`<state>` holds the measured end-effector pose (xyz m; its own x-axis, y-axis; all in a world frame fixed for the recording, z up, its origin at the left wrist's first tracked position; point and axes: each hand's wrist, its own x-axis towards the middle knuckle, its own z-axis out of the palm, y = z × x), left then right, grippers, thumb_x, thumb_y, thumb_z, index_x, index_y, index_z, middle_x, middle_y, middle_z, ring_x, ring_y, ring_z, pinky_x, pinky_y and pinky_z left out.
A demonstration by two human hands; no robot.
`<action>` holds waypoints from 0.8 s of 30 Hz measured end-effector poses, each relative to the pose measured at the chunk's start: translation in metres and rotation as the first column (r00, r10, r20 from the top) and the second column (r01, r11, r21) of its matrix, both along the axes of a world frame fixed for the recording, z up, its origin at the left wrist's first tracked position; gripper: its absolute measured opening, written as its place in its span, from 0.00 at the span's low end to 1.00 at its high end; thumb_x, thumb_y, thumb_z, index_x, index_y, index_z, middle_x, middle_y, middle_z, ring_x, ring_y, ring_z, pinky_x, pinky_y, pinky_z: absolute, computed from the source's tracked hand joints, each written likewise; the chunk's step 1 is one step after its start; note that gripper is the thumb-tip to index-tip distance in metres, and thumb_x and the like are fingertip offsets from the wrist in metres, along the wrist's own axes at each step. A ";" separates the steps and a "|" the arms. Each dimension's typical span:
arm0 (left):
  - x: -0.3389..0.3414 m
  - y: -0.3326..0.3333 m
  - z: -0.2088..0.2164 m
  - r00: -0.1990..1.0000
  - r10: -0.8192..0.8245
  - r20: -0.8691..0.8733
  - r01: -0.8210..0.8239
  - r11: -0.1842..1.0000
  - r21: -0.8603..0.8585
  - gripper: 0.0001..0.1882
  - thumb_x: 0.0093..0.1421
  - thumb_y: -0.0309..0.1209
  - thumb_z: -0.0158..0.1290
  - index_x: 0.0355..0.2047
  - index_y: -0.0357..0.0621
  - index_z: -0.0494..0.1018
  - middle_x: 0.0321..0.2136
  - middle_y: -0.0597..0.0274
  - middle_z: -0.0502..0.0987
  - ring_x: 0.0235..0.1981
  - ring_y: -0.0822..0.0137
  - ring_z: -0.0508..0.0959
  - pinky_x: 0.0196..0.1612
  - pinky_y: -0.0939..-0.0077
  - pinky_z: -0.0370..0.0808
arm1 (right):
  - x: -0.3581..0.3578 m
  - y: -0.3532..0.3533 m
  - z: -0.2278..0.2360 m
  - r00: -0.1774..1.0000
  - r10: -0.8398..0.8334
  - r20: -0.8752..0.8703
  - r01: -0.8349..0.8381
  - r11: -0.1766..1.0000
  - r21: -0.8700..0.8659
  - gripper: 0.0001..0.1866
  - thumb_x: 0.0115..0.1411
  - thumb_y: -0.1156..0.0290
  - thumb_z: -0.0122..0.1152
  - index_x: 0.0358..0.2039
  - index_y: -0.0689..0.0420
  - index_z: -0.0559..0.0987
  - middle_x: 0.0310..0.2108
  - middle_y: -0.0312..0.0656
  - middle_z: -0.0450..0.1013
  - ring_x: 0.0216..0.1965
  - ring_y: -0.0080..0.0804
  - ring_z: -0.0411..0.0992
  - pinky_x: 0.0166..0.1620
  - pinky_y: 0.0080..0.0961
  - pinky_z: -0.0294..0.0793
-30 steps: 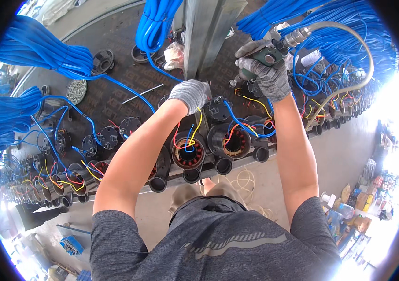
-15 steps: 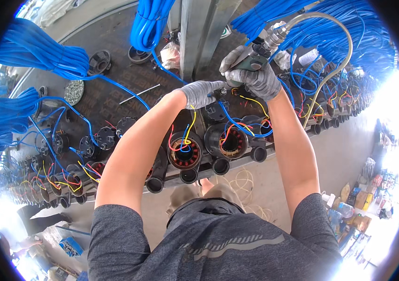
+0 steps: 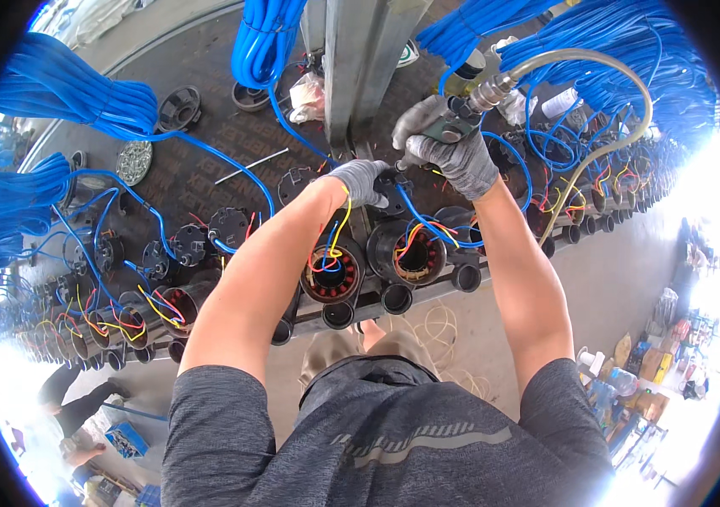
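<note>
My left hand [image 3: 362, 182], in a grey glove, grips the left edge of a round black end cap [image 3: 392, 199] that lies on the bench. A blue cable [image 3: 411, 205] runs from the cap. My right hand [image 3: 461, 156], gloved too, is wrapped round a green air screwdriver [image 3: 446, 129], whose tip points down-left at the cap's upper edge. A clear air hose [image 3: 630, 76] arcs from the tool's metal fitting. Whether the tip is seated on a screw is too small to tell. Just nearer stand two open black motor housings [image 3: 332, 275] with red, yellow and blue wires.
A metal post [image 3: 348, 76] rises beyond my hands. Bundles of blue cable [image 3: 267, 42] hang around the bench. A dish of screws [image 3: 133, 163] and a thin metal rod [image 3: 252, 166] lie at the left. More housings line the front edge. Another person's leg [image 3: 81, 411] shows lower left.
My left fingers have drawn back from the screwdriver's tip and curled down onto the end cap. My right hand has shifted slightly left and down with the tool.
</note>
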<state>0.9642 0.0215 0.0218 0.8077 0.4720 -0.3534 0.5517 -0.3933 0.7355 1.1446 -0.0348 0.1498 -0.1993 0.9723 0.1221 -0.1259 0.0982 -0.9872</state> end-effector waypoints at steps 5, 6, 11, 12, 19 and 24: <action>0.004 -0.003 -0.017 0.995 0.061 -0.075 -0.059 0.998 0.034 0.31 0.47 0.37 0.71 0.52 0.41 0.76 0.39 0.48 0.83 0.45 0.51 0.83 0.50 0.60 0.77 | -0.001 -0.003 -0.012 0.991 -0.130 -0.012 0.130 0.991 0.013 0.08 0.54 0.79 0.66 0.35 0.57 0.77 0.31 0.38 0.79 0.32 0.24 0.77 0.33 0.23 0.79; 0.003 -0.003 -0.019 0.996 0.079 -0.033 -0.077 0.996 0.048 0.33 0.47 0.41 0.71 0.52 0.40 0.76 0.40 0.47 0.83 0.45 0.50 0.82 0.50 0.60 0.77 | -0.003 -0.004 -0.014 0.987 -0.160 0.006 0.160 0.986 0.050 0.08 0.54 0.79 0.66 0.35 0.57 0.77 0.30 0.38 0.79 0.32 0.23 0.77 0.34 0.23 0.79; 0.007 -0.003 -0.022 0.987 0.076 -0.139 -0.061 0.992 0.109 0.41 0.46 0.48 0.70 0.56 0.37 0.74 0.45 0.43 0.81 0.50 0.48 0.80 0.54 0.60 0.75 | -0.009 -0.006 -0.012 0.967 -0.227 0.115 0.219 0.973 0.076 0.08 0.54 0.79 0.66 0.35 0.56 0.79 0.30 0.36 0.79 0.31 0.23 0.76 0.35 0.22 0.78; 0.007 -0.004 -0.021 0.985 0.080 -0.153 -0.062 0.991 0.120 0.41 0.46 0.48 0.71 0.56 0.37 0.73 0.45 0.41 0.81 0.50 0.46 0.79 0.54 0.59 0.75 | -0.009 -0.005 -0.010 0.965 -0.226 0.132 0.220 0.974 0.056 0.07 0.54 0.79 0.66 0.34 0.56 0.80 0.30 0.35 0.79 0.31 0.22 0.76 0.35 0.21 0.78; 0.007 -0.008 -0.020 0.992 0.075 -0.101 -0.062 0.989 0.131 0.40 0.48 0.50 0.69 0.54 0.35 0.74 0.46 0.36 0.79 0.49 0.41 0.79 0.53 0.56 0.76 | -0.016 -0.007 -0.005 0.979 -0.199 -0.052 0.198 0.980 -0.024 0.05 0.55 0.80 0.64 0.33 0.57 0.81 0.30 0.36 0.80 0.31 0.22 0.77 0.33 0.20 0.78; 0.012 -0.011 -0.015 0.992 0.056 -0.109 -0.027 0.969 0.247 0.34 0.51 0.48 0.66 0.53 0.37 0.75 0.42 0.37 0.81 0.47 0.40 0.79 0.52 0.55 0.76 | -0.029 -0.009 -0.022 0.864 -0.502 0.029 0.500 0.864 0.050 0.06 0.57 0.82 0.63 0.32 0.56 0.80 0.28 0.37 0.79 0.27 0.22 0.77 0.26 0.18 0.76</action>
